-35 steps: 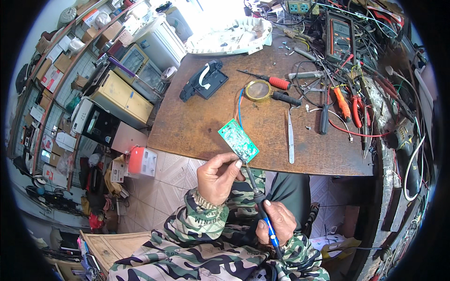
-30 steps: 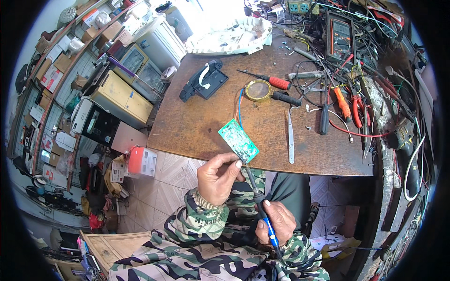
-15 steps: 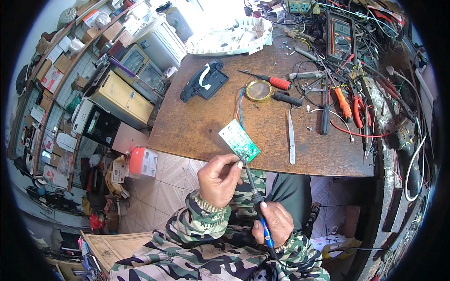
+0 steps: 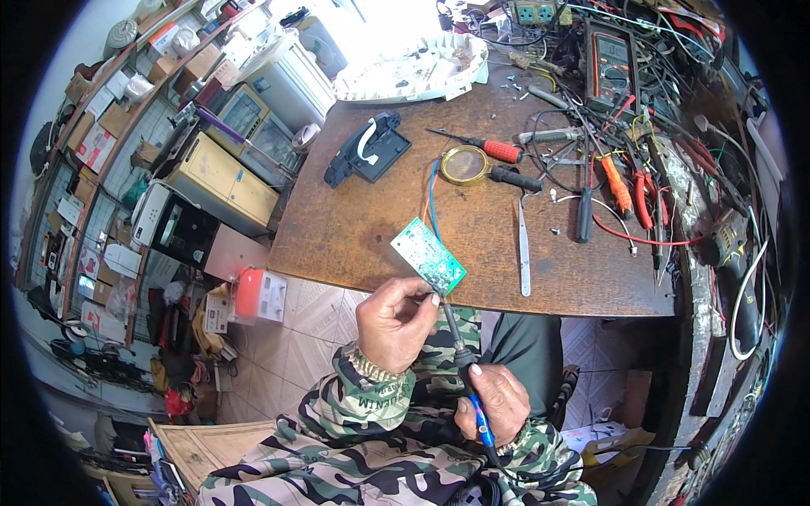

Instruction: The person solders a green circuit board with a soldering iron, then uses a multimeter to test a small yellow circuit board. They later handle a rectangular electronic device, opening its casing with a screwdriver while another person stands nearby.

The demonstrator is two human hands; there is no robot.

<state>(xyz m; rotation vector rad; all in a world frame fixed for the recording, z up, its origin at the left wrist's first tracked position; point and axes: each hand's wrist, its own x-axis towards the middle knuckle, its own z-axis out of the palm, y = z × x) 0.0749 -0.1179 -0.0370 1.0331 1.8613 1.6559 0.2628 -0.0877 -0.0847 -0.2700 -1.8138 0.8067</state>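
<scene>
A green circuit board (image 4: 426,253) is tilted up at the near edge of the wooden table, with blue and orange wires running from its far side. My left hand (image 4: 395,325) is closed in a pinch on the board's near corner; the fingertips partly hide that spot. A soldering iron (image 4: 453,327) with a blue handle is gripped in my right hand (image 4: 496,405), below the table edge. It points upward, its tip at the board's near edge beside my left thumb. Whether the tip touches the board cannot be made out.
On the wooden table (image 4: 337,244) lie a magnifying glass (image 4: 465,164), tweezers (image 4: 524,244), a red-handled screwdriver (image 4: 503,151) and a black plastic housing (image 4: 375,152). A white round cover (image 4: 413,80) stands at the back. Pliers (image 4: 645,201), cables and a multimeter (image 4: 613,72) crowd the right side.
The board has shifted slightly left and tilted a little, so the glare on it differs. Both hands and the soldering iron have hardly moved.
</scene>
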